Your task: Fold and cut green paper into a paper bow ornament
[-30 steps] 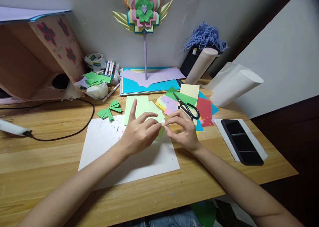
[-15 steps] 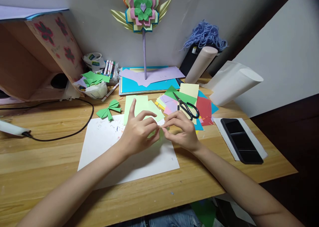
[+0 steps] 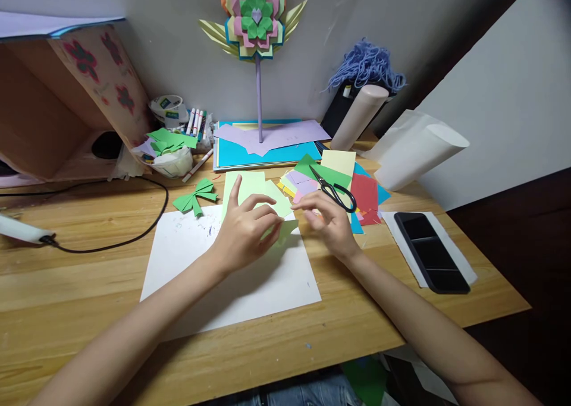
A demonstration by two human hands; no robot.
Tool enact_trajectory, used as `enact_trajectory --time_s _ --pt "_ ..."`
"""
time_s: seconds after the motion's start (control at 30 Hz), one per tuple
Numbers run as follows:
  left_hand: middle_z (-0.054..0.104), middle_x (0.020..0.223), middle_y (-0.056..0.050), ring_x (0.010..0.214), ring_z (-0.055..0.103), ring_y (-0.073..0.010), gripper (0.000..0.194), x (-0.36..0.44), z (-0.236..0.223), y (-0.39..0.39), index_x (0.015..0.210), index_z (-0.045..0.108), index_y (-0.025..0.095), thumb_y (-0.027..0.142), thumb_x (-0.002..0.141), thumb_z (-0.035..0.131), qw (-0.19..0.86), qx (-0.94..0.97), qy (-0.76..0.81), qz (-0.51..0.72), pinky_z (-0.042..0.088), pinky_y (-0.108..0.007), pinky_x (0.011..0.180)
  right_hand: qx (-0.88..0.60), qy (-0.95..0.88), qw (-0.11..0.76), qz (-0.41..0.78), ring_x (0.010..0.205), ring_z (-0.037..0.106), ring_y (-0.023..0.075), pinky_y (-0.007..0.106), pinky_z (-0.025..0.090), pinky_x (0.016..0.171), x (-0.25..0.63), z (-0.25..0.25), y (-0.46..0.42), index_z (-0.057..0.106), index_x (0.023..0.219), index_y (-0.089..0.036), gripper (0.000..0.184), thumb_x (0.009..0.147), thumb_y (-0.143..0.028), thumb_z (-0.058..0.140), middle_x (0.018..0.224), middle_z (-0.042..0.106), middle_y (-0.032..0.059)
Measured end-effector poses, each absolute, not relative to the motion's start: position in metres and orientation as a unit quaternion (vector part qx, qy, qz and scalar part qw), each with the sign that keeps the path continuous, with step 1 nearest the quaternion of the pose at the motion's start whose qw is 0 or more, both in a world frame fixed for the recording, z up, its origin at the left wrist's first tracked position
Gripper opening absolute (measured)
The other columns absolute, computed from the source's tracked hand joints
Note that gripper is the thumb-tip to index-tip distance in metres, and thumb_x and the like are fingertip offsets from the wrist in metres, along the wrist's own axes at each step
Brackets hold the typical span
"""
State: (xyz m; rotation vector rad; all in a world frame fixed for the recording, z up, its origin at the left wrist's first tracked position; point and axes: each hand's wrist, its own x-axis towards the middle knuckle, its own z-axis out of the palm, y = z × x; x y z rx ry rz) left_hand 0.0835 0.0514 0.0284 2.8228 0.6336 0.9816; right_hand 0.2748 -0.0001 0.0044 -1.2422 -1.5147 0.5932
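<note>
Over the white sheet (image 3: 267, 290), my left hand (image 3: 247, 233) pinches a small piece of light green paper (image 3: 289, 230) between thumb and fingers, its index finger raised. Part of that paper is hidden behind the fingers. My right hand (image 3: 332, 227) hovers just to the right, its fingers apart and nothing in them. Flat on the table beyond my left hand lie more light green papers (image 3: 247, 183). A folded green paper bow (image 3: 196, 198) rests at the upper left of the white sheet. Black-handled scissors (image 3: 334, 189) lie on coloured paper scraps (image 3: 363, 192) behind my right hand.
At the back stands a paper flower (image 3: 256, 13) on a purple stem, above stacked coloured paper (image 3: 276, 153). A phone (image 3: 430, 251) lies at the right, near a white paper roll (image 3: 419, 156). A cardboard box (image 3: 102, 79) and a black cable (image 3: 120, 242) are at the left.
My right hand has let go of the light green paper and moved slightly right, its fingers opening. The paper now shows beside my left fingers, which still pinch it.
</note>
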Motion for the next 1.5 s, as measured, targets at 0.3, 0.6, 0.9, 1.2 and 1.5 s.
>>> enact_trajectory --time_s 0.3,0.6,0.9,1.2,1.5 --pt "0.065 0.109 0.001 0.109 0.051 -0.016 0.017 0.08 0.023 0.061 0.089 0.062 0.026 0.013 0.081 0.057 0.013 0.913 0.148 0.379 0.032 -0.043 0.102 -0.423 -0.372 0.441 0.699 0.085 0.06 0.015 0.027 0.047 0.077 0.275 -0.002 0.009 0.06 0.098 -0.019 0.028 0.08 -0.04 0.058 0.094 0.064 0.0046" --pt "0.053 0.127 -0.005 0.123 0.04 -0.0204 0.029 0.082 0.024 0.061 0.111 0.055 0.027 0.034 0.083 0.055 0.132 0.919 0.196 0.316 0.021 -0.048 0.108 -0.431 -0.374 0.522 0.634 0.075 0.061 0.0108 0.022 0.047 0.07 0.274 -0.005 0.007 0.059 0.092 -0.021 0.024 0.072 -0.028 0.07 0.085 0.065 0.0002" --pt "0.055 0.124 -0.005 0.112 0.05 -0.0202 0.035 0.083 0.033 0.059 0.119 0.054 0.027 0.039 0.088 0.044 0.46 0.77 0.331 0.295 0.039 -0.035 0.095 -0.438 -0.424 0.492 0.621 0.069 0.058 0.0101 0.023 0.046 0.066 0.269 -0.007 0.003 0.063 0.085 -0.02 0.016 0.075 -0.031 0.067 0.08 0.063 0.0001" --pt "0.069 0.095 -0.004 0.09 0.061 -0.0178 0.021 0.085 0.033 0.058 0.088 0.067 0.02 0.036 0.081 0.055 0.496 0.735 0.364 0.285 0.046 -0.031 0.082 -0.46 -0.486 0.512 0.538 0.078 0.059 0.0129 0.025 0.048 0.068 0.259 -0.002 -0.004 0.055 0.087 -0.022 0.024 0.07 -0.028 0.071 0.083 0.06 -0.0002" --pt "0.069 0.09 -0.004 0.084 0.062 -0.0167 0.019 0.086 0.03 0.058 0.084 0.066 0.02 0.034 0.082 0.053 0.475 0.757 0.342 0.29 0.05 -0.033 0.077 -0.48 -0.545 0.524 0.446 0.084 0.061 0.0163 0.035 0.052 0.079 0.257 -0.003 -0.007 0.064 0.086 -0.024 0.015 0.072 -0.025 0.07 0.089 0.064 0.0021"
